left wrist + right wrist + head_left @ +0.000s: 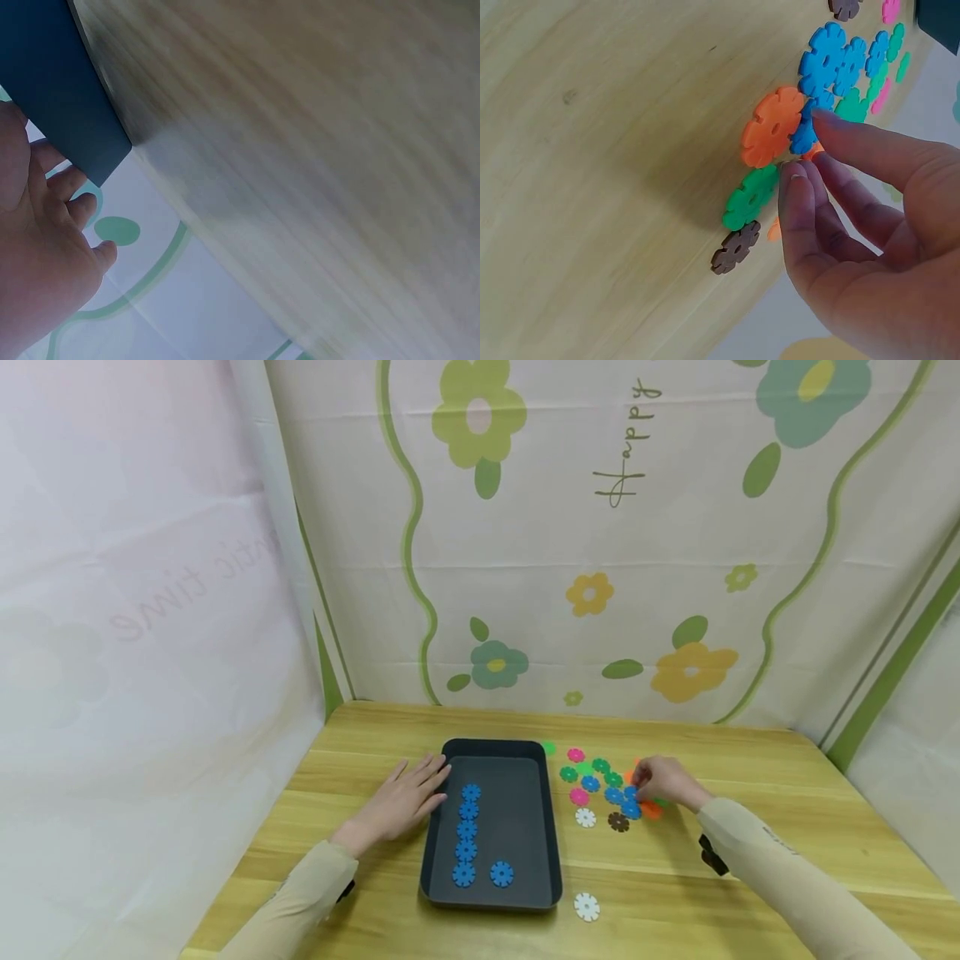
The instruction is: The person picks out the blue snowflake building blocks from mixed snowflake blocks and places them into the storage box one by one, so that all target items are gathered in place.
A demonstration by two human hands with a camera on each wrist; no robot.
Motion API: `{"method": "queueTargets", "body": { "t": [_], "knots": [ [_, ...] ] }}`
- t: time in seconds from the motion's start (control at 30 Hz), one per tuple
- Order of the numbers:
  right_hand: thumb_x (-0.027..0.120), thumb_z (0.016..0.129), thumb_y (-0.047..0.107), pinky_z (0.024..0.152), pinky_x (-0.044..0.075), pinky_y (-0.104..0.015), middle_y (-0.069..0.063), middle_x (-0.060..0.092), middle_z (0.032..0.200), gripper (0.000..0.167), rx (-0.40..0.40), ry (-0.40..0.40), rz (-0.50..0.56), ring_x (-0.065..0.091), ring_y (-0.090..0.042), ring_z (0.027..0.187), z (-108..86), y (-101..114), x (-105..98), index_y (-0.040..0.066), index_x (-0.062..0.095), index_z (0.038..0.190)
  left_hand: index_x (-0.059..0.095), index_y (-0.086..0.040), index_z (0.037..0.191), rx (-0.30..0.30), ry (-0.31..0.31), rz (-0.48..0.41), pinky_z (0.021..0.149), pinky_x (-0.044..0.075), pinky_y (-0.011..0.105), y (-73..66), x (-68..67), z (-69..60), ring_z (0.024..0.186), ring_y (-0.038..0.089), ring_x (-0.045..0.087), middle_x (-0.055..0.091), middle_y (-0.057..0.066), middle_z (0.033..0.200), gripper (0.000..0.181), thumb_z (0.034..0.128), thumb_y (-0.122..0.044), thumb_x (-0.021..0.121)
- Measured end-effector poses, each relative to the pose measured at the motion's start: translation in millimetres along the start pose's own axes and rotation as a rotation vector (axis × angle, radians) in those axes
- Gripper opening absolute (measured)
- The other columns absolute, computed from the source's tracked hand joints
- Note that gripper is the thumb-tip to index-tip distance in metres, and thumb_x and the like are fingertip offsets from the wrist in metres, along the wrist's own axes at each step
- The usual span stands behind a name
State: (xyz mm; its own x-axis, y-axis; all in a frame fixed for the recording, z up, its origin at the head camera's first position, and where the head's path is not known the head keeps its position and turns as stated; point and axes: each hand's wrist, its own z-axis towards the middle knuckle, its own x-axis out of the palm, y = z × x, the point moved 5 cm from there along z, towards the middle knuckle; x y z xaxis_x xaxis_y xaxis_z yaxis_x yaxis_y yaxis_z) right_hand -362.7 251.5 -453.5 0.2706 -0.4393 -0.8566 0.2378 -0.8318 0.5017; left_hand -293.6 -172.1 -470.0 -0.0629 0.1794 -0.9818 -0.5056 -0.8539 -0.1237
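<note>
A dark rectangular tray (491,907) holds a column of several blue flower-shaped discs (467,830) along its left side and one separate blue disc (502,874) near its front. My left hand (401,797) rests its outstretched fingers against the tray's left rim. Over the loose discs right of the tray, my right hand (667,782) has its thumb and fingers bent around a blue disc (804,136). The thumb tip overlaps this disc; whether the fingers pinch it is unclear. Beside it lie an orange disc (772,126) and a green disc (751,198).
Pink (579,797), green (569,774), white (586,817) and brown (618,822) discs lie scattered between the tray and the right hand. A white disc (587,907) sits apart near the tray's front right corner. Behind the wooden table (787,835) hangs a flower-printed curtain (540,543).
</note>
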Motion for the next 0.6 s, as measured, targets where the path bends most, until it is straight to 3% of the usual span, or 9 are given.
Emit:
{"method": "queueTargets", "body": {
  "t": [0.37,0.6],
  "knots": [
    [0.075,0.074,-0.002,0.06,0.045,-0.03,-0.01,0.065,0.081,0.018,0.004,0.035,-0.015,0.052,-0.017,0.068,1.3,0.5,2.1,-0.003,0.065,0.089,0.037,-0.012,0.154,0.006,0.001,0.009,0.12,0.024,0.061,-0.6,-0.6,0.6,0.152,0.031,0.029,0.031,0.01,0.163,0.056,0.1059,-0.038,0.044],
    [0.076,0.075,-0.001,0.062,0.049,-0.032,-0.011,0.065,0.083,0.017,0.044,0.035,-0.017,0.055,-0.018,0.071,1.0,0.4,1.8,-0.004,0.065,0.089,0.036,-0.013,0.155,0.0,-0.003,0.018,0.121,0.024,0.06,1.2,1.1,0.4,0.152,0.03,0.03,0.031,0.009,0.163,0.056,0.1059,-0.04,0.043]
  ]
}}
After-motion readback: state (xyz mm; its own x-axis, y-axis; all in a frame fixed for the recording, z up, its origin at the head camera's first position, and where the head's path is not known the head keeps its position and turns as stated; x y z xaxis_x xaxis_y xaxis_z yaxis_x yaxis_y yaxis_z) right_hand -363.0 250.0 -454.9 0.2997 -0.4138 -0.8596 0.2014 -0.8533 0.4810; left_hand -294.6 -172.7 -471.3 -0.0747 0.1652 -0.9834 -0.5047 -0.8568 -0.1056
